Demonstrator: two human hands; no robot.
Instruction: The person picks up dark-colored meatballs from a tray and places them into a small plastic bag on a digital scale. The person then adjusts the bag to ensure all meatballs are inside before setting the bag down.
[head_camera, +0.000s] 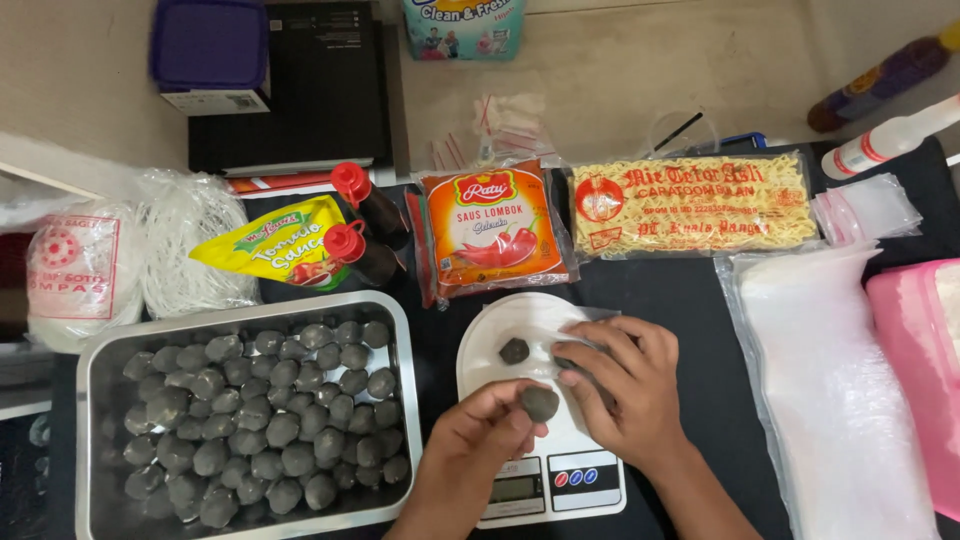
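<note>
Head view: my left hand (480, 430) pinches a dark ball (540, 403) in its fingers (515, 418), held just over the white scale (535, 440) near its middle. My right hand (625, 385) rests on the scale's plate, fingers (580, 355) curled down on a clear bag (560, 345) lying there; I can't tell if they really grip it or just press on it. A second dark ball (514, 350) sits on the plate, just left of my right fingertips, apart from the one I hold. Scale display and buttons show at the near edge, between my wrists. Left of the scale, a metal tray (400, 330) full of the same dark balls, packed mostly in one layer. Behind the tray: a yellow sauce pouch (275, 245) and two dark bottles (365, 235) with red caps, touching the pouch. Behind the scale, an orange chili sauce pack (490, 230), and right of it a flat pack of yellow noodles (695, 205). Far left, white noodles in clear bags (130, 255). Right side, a stack of clear plastic bags (825, 390) and a pink bin (920, 370) at the edge. A spray bottle (890, 140) lies at the top right. Counter (680, 300) is dark under all of it.
</note>
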